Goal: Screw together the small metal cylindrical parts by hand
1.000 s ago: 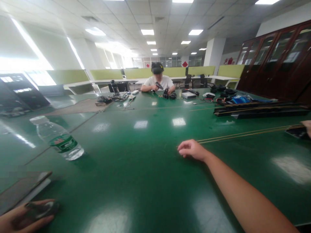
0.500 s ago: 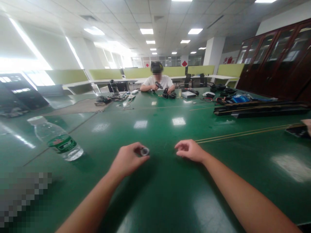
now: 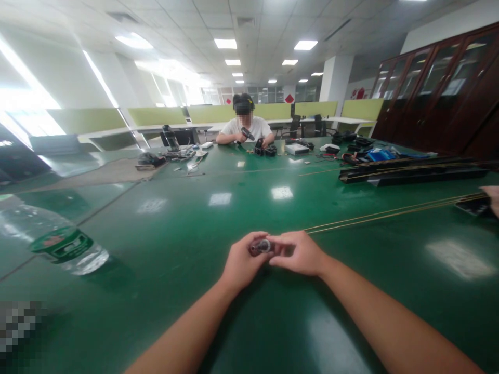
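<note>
My left hand (image 3: 239,262) is closed around a small, dark grey, round part (image 3: 264,245) with a ringed end, its exact kind too small to tell. From the other side my right hand (image 3: 299,253) meets it, thumb and fingertips curled against the part's right edge. Both hands are just above the green tabletop (image 3: 163,306), near its middle. The fingers cover most of the part.
To the left stands a tilted-looking water bottle (image 3: 64,244) with a green label. Thin yellow rods (image 3: 374,215) stretch right, toward another person's hand (image 3: 491,196). Black rails (image 3: 409,174) lie behind them. Across the table sits a person (image 3: 245,127) with a drill.
My left hand has moved right with the grey part, and my right hand now touches it. The view has turned, so the bottle sits further left.
</note>
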Demonstrator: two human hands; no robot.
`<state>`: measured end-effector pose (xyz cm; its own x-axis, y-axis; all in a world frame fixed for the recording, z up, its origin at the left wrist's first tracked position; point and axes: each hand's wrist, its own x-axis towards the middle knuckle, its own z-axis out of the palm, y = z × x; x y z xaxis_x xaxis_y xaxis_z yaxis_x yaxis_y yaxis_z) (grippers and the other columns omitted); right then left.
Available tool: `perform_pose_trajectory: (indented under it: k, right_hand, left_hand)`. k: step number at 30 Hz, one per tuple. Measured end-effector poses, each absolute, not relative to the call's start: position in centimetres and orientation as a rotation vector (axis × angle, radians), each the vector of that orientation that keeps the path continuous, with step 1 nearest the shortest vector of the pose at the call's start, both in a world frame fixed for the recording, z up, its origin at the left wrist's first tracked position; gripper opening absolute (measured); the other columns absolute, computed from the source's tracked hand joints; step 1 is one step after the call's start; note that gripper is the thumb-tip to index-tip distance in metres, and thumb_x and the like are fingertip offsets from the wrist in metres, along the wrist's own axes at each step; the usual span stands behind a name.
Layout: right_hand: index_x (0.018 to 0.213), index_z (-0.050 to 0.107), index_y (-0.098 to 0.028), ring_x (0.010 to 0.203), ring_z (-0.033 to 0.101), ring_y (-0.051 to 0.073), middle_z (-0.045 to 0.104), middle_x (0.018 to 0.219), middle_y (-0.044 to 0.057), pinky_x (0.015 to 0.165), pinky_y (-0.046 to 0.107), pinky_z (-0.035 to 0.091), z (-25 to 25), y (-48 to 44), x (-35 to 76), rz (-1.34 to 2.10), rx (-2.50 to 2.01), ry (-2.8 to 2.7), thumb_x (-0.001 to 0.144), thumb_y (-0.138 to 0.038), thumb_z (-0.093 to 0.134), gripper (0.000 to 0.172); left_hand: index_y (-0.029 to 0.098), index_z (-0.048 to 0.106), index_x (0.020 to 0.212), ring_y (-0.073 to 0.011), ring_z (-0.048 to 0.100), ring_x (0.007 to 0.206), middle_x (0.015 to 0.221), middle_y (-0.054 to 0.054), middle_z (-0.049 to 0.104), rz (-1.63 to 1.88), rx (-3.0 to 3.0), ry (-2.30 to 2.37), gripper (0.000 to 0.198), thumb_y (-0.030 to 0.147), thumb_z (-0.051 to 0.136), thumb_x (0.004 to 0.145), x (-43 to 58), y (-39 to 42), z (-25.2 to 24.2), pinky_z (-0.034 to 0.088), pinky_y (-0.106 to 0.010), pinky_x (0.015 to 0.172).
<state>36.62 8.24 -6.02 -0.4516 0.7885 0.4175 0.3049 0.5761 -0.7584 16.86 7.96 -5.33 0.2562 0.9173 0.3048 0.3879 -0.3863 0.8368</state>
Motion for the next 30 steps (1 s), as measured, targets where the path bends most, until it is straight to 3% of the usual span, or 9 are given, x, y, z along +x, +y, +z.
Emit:
perform_pose_trajectory:
  k: [7,12,20,30]
  right_hand:
    - [0.120,0.069,-0.019,0.070,0.062,0.017,0.072,0.085,0.005,0.067,0.027,0.049,-5.2,7.6,36.8,0.843,-0.924,-2.005,0.081,-0.033,0.067,0.041]
    - [0.112,0.072,-0.018,0.075,0.064,0.019,0.073,0.090,0.006,0.070,0.028,0.050,-4.8,7.3,36.8,0.852,-0.897,-2.024,0.079,-0.036,0.070,0.037]
    - [0.124,0.066,-0.019,0.076,0.064,0.019,0.073,0.092,0.007,0.073,0.029,0.051,-5.0,7.4,36.9,0.873,-0.886,-2.017,0.078,-0.037,0.072,0.050]
    - [0.123,0.067,-0.021,0.068,0.060,0.017,0.072,0.085,0.004,0.066,0.027,0.049,-5.2,7.6,37.0,0.848,-0.890,-2.047,0.079,-0.036,0.070,0.046]
  left_hand:
    - [0.015,0.069,0.087,-0.0204,0.068,0.076,0.084,-0.006,0.073,1.058,1.712,1.120,0.023,0.025,0.077,0.069,17.4,7.8,-4.3,0.058,-0.031,0.074]
    - [0.015,0.070,0.088,-0.0206,0.069,0.077,0.086,-0.006,0.073,1.057,1.713,1.102,0.024,0.028,0.077,0.070,17.4,7.7,-4.3,0.058,-0.030,0.075]
    - [0.015,0.068,0.093,-0.0201,0.069,0.079,0.089,-0.006,0.073,1.042,1.709,1.075,0.024,0.032,0.072,0.076,17.5,7.8,-4.5,0.056,-0.030,0.076]
    - [0.017,0.070,0.091,-0.0169,0.064,0.073,0.085,-0.004,0.071,1.185,1.868,1.210,0.026,0.032,0.078,0.071,17.4,7.3,-4.8,0.051,-0.025,0.066]
